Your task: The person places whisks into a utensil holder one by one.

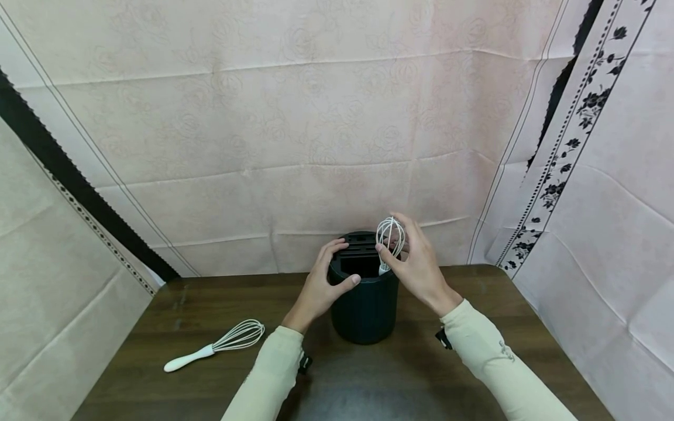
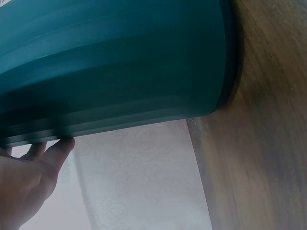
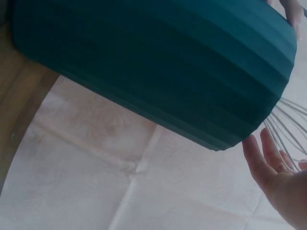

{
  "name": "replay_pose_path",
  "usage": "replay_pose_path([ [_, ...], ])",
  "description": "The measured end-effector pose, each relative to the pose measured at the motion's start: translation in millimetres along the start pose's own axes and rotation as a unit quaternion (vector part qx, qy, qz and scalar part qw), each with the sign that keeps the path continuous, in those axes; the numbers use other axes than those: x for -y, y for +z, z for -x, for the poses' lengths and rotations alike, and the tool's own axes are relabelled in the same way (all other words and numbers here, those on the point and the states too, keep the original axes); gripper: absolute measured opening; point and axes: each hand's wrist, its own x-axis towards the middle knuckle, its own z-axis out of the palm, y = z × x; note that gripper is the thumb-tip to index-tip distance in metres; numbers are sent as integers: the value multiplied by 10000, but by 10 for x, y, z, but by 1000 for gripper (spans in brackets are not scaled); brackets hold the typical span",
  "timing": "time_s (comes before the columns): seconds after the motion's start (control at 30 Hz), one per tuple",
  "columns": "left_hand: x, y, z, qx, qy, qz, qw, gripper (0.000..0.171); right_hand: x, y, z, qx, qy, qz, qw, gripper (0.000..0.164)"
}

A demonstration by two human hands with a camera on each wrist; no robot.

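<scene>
A dark green utensil holder [image 1: 363, 313] with ribbed sides and slots in its top stands upright on the table. My left hand [image 1: 320, 289] grips its upper left side, thumb over the near rim and fingers at the back left. With the right hand [image 1: 421, 270] I hold a white whisk [image 1: 384, 268] by its wire loops, at the holder's right rim. The whisk's wires point up; the rest of its handle is hidden inside the holder. In the right wrist view, the wires [image 3: 284, 127] stick out past the rim beside my fingers.
A second white whisk [image 1: 197, 355] lies on the brown wooden table [image 1: 368, 386], left of my left forearm, its wires pointing toward the holder. Pale patterned cloth [image 1: 316, 128] hangs behind the table and along both sides.
</scene>
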Motion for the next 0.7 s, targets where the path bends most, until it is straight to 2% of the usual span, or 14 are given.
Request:
replay_pose_path([
  [0.53, 6, 21, 27, 5, -58, -15, 10000, 70, 26, 34, 64, 7, -83, 53, 10000, 69],
  [0.7, 12, 6, 15, -10, -49, -50, 10000, 70, 27, 68, 78, 151, -88, 84, 9998, 69],
])
